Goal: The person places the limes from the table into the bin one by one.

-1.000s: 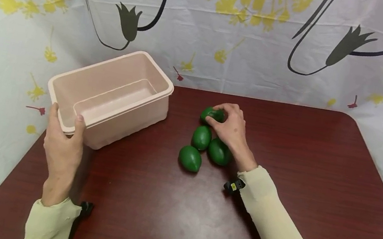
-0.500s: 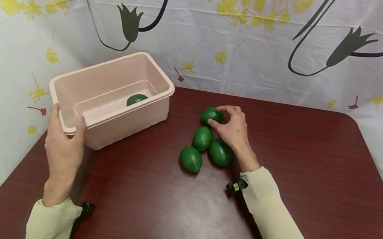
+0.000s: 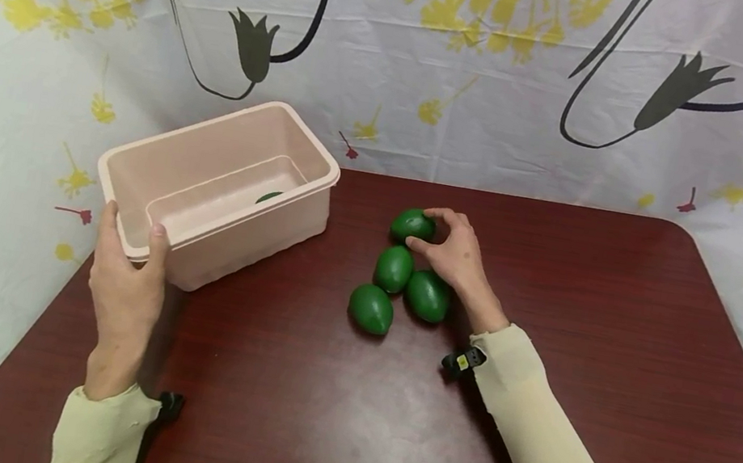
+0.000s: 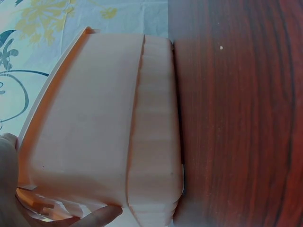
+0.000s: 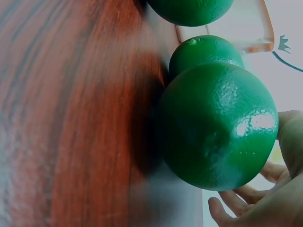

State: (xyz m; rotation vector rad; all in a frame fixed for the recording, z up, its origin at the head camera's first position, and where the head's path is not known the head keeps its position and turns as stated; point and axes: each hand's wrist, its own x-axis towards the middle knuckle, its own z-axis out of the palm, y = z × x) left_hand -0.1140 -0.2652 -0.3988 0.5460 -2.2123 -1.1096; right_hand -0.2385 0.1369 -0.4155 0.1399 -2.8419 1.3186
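My left hand [image 3: 126, 297] grips the near left corner of a pale pink plastic bin [image 3: 251, 244], thumb and fingers on its rim. In the left wrist view the bin [image 4: 85, 118] stands at the table's edge. A sliver of one green lime [image 3: 270, 196] shows inside; the front wall hides the rest. My right hand [image 3: 461, 261] holds the right end of the farthest lime [image 3: 408, 225] on the table between thumb and fingers. Close by lie three more: a middle lime [image 3: 394, 270], a right lime [image 3: 428, 298] and a front lime [image 3: 371, 309].
The dark red-brown wooden table [image 3: 282, 413] reaches back to a white hanging cloth [image 3: 483, 94] with yellow and grey plant prints. Small black cameras sit at the left sleeve [image 3: 103, 424] and the right sleeve [image 3: 533, 414].
Inside the bin a lime has come into sight, then slipped mostly behind the front wall. My right hand has shifted slightly right along the farthest lime. My left hand stays on the bin.
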